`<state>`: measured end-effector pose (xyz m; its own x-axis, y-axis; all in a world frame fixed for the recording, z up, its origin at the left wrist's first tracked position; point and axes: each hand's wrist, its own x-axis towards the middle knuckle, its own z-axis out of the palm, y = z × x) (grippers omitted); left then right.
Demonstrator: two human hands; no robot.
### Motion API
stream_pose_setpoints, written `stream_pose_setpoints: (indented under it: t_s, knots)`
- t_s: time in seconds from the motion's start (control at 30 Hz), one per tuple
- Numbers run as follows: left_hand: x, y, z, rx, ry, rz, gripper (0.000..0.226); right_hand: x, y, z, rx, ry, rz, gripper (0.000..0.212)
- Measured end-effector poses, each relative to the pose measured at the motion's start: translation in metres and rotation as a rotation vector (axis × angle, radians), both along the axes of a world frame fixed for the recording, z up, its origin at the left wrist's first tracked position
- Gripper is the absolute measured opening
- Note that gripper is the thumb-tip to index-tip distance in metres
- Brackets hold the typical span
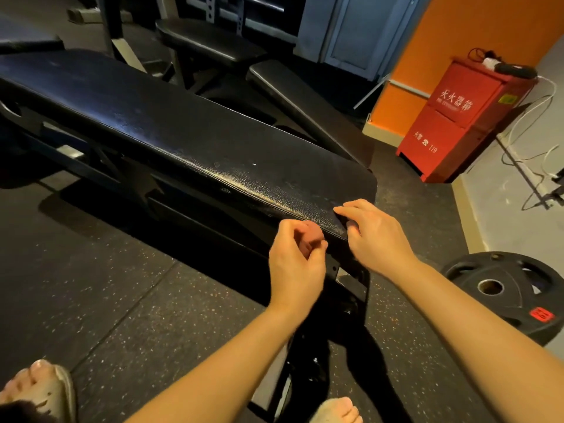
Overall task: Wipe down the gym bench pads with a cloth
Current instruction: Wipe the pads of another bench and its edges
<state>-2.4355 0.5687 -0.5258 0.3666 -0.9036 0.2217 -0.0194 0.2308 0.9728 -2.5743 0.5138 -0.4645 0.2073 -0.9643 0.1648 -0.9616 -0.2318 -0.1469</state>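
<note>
A: Start with the pad (183, 132)?

B: Yes. Largest surface, stretching from far left down to the near corner under both hands. Looks dull and speckled toward that corner, so wipe in long overlapping strokes along the length, then run down the side seam.

A: And the 2 behind?

B: Later. Far pad (213, 44) and slanted pad (305, 102), both well apart from this one. Finish 1 before moving on.

A: And the right hand (375, 236)?

B: Laid nearly flat on the near corner, fingers fairly straight, thumb down at the edge, gripping nothing loose. Good as a brace; keep pressing there while wiping.

A: And the left hand (296, 264)?

B: Curled, just off the near edge, pinching a small reddish wad (312, 236). Blurred, probably the cloth, hard to say for certain. Open out flat under the palm before wiping. Bunched that small, likely to cover little and skip patches.
</note>
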Motion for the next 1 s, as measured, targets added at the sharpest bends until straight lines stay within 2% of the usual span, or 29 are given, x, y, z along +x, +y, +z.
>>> stream_pose_setpoints:
  t_s: [0.1, 0.13, 0.2, 0.27, 0.33, 0.4, 0.5, 0.63, 0.73, 0.83, 0.93, 1.0]
  knots:
    - [0.029, -0.021, 0.004, -0.006, 0.274, 0.1, 0.028, -0.002, 0.001, 0.0, 0.023, -0.02, 0.01, 0.045]
    - [0.033, -0.026, 0.006, -0.007, 0.309, 0.121, 0.029, -0.002, 0.001, -0.001, 0.024, -0.026, 0.01, 0.045]
    - [0.023, -0.02, 0.008, -0.022, 0.196, 0.138, 0.031, 0.0, 0.002, -0.003, 0.02, -0.034, 0.003, 0.046]
    - [0.0, -0.003, 0.004, -0.024, 0.042, 0.036, 0.029, 0.002, 0.001, -0.004, 0.01, -0.032, -0.007, 0.046]
    - [-0.013, 0.007, -0.002, -0.005, 0.004, -0.071, 0.028, 0.002, 0.0, -0.001, 0.018, -0.026, -0.012, 0.046]
    - [-0.005, -0.004, -0.004, -0.009, 0.1, -0.045, 0.032, 0.0, 0.0, 0.0, 0.035, -0.041, 0.0, 0.046]
    - [0.035, -0.035, 0.0, -0.017, 0.294, 0.165, 0.033, -0.006, 0.002, -0.003, 0.051, -0.065, 0.015, 0.046]
    - [0.099, -0.065, -0.007, 0.051, 0.418, 0.415, 0.026, -0.005, 0.004, -0.006, 0.056, -0.075, 0.005, 0.047]
    - [0.083, -0.055, -0.004, 0.02, 0.296, 0.43, 0.024, 0.002, 0.0, -0.005, 0.028, -0.065, -0.014, 0.045]
    - [0.039, -0.028, -0.005, -0.066, 0.144, 0.264, 0.027, 0.025, -0.008, -0.003, -0.054, -0.056, 0.033, 0.037]
    - [0.05, -0.032, -0.008, -0.037, 0.158, 0.203, 0.03, 0.051, -0.019, -0.004, -0.061, -0.085, 0.128, 0.034]
    - [0.089, -0.059, -0.006, -0.015, 0.246, 0.317, 0.029, 0.06, -0.023, -0.007, -0.047, -0.085, 0.151, 0.034]
